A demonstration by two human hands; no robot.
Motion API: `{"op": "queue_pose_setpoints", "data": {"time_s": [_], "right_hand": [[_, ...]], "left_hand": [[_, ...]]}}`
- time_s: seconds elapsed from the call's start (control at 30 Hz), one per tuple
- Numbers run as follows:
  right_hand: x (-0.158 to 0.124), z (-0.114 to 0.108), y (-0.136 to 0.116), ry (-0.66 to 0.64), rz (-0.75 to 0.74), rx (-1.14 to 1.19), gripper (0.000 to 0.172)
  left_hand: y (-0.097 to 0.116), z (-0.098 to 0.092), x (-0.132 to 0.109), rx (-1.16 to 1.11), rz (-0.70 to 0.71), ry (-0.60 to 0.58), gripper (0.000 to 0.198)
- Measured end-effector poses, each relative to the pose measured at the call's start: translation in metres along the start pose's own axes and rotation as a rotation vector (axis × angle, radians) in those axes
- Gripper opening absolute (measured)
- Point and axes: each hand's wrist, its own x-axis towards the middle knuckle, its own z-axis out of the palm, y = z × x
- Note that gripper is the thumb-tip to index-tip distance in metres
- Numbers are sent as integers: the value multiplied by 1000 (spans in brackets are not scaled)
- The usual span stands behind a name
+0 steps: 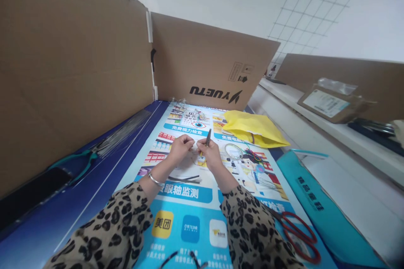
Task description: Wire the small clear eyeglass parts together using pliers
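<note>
My left hand (180, 149) is held above the middle of the printed sheet, its fingertips pinched together; whatever is between them is too small to make out. Close beside it on the right, my right hand (211, 154) is closed around a small dark pointed tool (208, 136). The tool's tip sticks up and away from me, and a bit of yellow shows below the fingers. The two hands are slightly apart. Under them on the sheet lie several thin black strips (186, 179). A coil of pale wire (233, 151) rests to the right of my right hand.
A yellow pouch (252, 128) lies at the back right. Teal-handled pliers (75, 164) and a bundle of thin wires (126, 132) are at left. Red-handled scissors (299, 235) lie front right beside a teal box (315, 193). Cardboard panels (208, 59) stand behind and left.
</note>
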Motion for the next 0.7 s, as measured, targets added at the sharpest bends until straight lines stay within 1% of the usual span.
{"op": "queue_pose_setpoints", "data": {"time_s": [0.13,0.23,0.3,0.4,0.5,0.6,0.7], "right_hand": [[6,-20,-10,-71,12,-269,34],[12,-40,-17,-155,55,-563,28],[14,-48,-19,-235,100,-759,26],[13,-48,-19,-328,141,-1007,26],[10,-40,-19,-374,150,-1183,28],[8,-35,-21,-414,152,-1290,28],[7,-36,-24,-458,152,-1351,25]], "left_hand": [[-5,-9,7,94,-17,13,13],[-11,-20,14,179,-37,22,12],[-14,-27,18,243,-44,13,11],[-18,-36,24,347,-55,0,10],[-19,-42,27,456,-58,-25,8],[-17,-42,27,548,-34,-45,7],[-15,-37,23,622,6,-71,8]]}}
